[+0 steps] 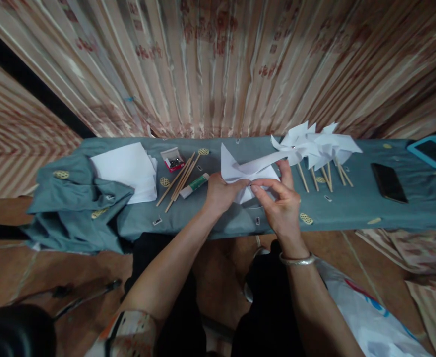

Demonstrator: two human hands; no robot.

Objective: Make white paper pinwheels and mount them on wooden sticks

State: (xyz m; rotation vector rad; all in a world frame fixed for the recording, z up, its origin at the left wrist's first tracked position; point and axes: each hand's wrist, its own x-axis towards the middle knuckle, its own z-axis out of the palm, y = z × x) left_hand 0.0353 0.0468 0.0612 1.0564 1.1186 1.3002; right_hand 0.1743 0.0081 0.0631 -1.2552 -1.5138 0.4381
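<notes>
Between my hands is a white paper pinwheel (253, 171) with its blades curved up and folded in toward the middle. My left hand (221, 192) grips its left side, the thumb pressed near the centre. On the right, my right hand (280, 201) pinches the paper at the centre with thumb and forefinger, other fingers behind a blade. A small dark spot shows at the fingertips; I cannot make out what it is. Several finished paper pinwheels (320, 146) on wooden sticks lie just beyond my right hand.
Left of my hands lie a glue stick (195, 185), several wooden sticks (180, 182), a small red and white box (172, 159) of metal pins and a stack of white paper (126, 171). A phone (389, 182) and a blue-framed device (435, 151) rest at the right on the cloth-covered table (351, 210).
</notes>
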